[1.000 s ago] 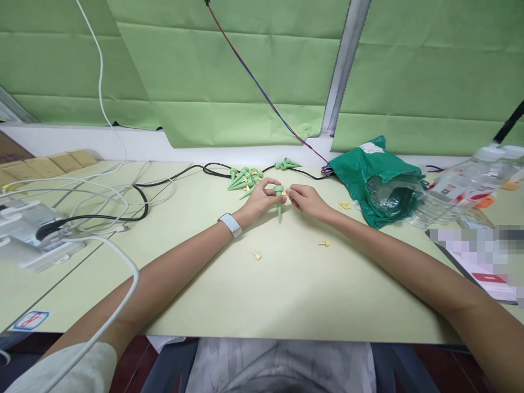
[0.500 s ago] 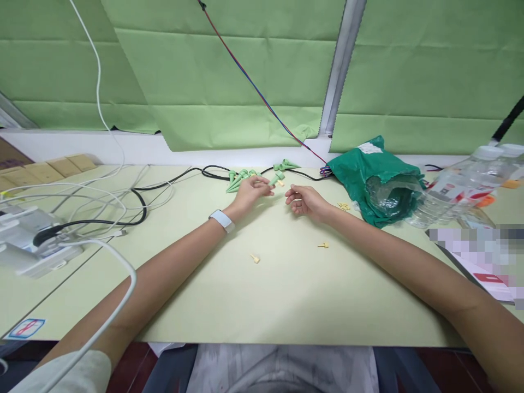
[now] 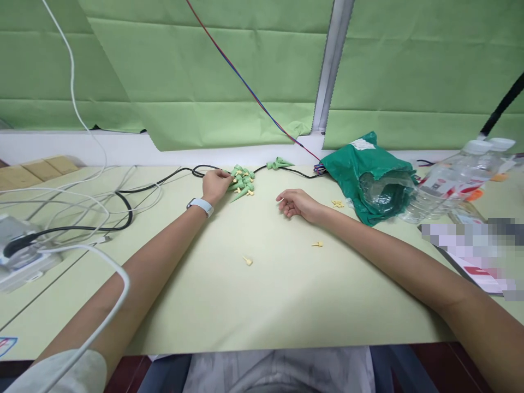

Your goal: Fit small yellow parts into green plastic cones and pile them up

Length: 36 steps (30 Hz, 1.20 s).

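At the left edge of a pile of green plant watering spikes (image 3: pixel 244 184) with small yellow valves in them, my left hand (image 3: pixel 216 185) has its fingers pinched together on one spike, mostly hidden by the hand. My right hand (image 3: pixel 299 205) hovers low over the middle of the table, fingers loosely curled and apart, holding nothing. Nearer to me lie two loose yellow valves, one to the left (image 3: pixel 248 261) and one to the right (image 3: pixel 317 244). A few more yellow valves (image 3: pixel 338 204) are heaped beyond my right forearm. Other green spikes (image 3: pixel 279 163) rest at the back.
A torn green plastic bag (image 3: pixel 347 169) stands at the back right, with clear bottles (image 3: pixel 454 174) beside it. White and black cables (image 3: pixel 129 210) tangle around a power strip (image 3: pixel 24 267) on the left. Cardboard boxes (image 3: pixel 36 172) sit at the back left.
My left hand has moved left to the pile with the green spike and its yellow valve. The right hand stays nearly in place. The view has shifted slightly.
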### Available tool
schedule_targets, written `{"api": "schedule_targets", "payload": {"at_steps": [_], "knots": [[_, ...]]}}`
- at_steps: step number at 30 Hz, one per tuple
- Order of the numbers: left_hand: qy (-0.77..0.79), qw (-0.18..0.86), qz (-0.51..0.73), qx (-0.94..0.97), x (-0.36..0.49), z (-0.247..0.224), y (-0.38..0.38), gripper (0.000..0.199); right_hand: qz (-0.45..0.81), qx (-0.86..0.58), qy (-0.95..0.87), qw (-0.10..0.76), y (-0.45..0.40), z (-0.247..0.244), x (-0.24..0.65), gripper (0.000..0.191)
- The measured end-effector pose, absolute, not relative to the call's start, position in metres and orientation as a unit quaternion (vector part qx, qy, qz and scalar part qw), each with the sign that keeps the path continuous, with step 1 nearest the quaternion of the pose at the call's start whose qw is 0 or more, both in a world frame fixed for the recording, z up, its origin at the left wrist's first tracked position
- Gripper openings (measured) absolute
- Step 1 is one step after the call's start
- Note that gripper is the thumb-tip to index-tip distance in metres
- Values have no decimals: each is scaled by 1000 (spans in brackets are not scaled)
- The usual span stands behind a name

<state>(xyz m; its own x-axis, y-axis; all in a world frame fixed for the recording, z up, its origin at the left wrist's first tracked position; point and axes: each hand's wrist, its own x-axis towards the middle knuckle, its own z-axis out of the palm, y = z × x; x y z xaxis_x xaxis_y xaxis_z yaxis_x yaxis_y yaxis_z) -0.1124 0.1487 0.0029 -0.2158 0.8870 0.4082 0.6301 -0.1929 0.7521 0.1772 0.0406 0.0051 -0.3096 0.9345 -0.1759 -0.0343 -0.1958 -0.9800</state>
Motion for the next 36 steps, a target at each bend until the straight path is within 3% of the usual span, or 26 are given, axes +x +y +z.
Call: {"api": "schedule_targets", "payload": {"at_steps": [18, 21, 23, 27, 31, 36], "knots": [[602, 119, 479, 628, -128, -5, 140, 12, 623, -450, -537, 348, 64, 6, 180, 4], [599, 121, 493, 619, -129, -5, 136, 14, 500, -513, -607, 345, 91, 4, 177, 5], [601, 120, 496, 615, -128, -6, 134, 14, 325, -555, -693, 326, 112, 5, 174, 14], [597, 90, 493, 626, -127, -6, 133, 13, 20, -604, -769, 208, 151, 5, 164, 42], [593, 53, 499, 630, -128, -8, 134, 13, -56, -631, -766, 108, 178, 2, 150, 48], [585, 25, 486, 649, -128, -10, 136, 16, -81, -629, -766, 101, 184, 2, 138, 39]]}}
